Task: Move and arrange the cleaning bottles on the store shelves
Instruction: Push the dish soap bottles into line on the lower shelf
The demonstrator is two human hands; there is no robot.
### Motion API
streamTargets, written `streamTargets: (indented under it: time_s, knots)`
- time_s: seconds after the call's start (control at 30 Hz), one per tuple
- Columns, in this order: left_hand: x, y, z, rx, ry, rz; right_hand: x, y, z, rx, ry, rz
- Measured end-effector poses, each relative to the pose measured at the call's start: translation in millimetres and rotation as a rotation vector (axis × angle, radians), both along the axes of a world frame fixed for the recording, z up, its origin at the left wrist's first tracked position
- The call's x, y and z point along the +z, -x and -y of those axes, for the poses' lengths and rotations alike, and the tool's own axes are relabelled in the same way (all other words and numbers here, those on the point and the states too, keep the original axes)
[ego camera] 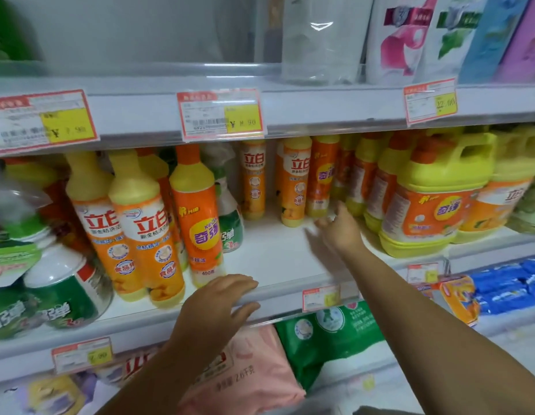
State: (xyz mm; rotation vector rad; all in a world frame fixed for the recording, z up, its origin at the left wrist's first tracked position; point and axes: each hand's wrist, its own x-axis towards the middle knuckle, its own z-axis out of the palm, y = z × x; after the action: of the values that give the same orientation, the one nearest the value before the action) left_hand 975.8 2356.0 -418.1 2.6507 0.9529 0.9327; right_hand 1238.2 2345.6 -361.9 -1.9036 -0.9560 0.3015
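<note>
- The left hand (221, 301) is resting flat and empty on the shelf's (278, 253) front edge.
- The right hand (339, 226), fingers spread and empty, is reaching toward the orange bottles (293, 181) at the back edge.

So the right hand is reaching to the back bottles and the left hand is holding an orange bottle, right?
Not quite. In the head view the left hand holds nothing; it rests on the white shelf edge. The right hand does reach toward the slim orange-and-yellow bottles at the back.
</note>
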Motion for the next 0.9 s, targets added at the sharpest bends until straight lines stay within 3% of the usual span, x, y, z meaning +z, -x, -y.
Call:
streamTargets:
  time_s: [0.3, 0.5, 0.9]
  knots:
    - [-3.0, 1.0, -9.4, -0.054, 0.019, 0.024, -15.4, 10.9, -42.6, 0.009, 0.007, 0.069]
    - [-2.1, 5.5, -13.1, -0.079, 0.089, 0.057, -14.0, 14.9, -60.1, -0.101, 0.153, 0.206]
    - [2.3, 8.4, -11.1, -0.090, 0.146, 0.036, -13.1, 21.7, -58.2, -0.110, 0.105, 0.143]
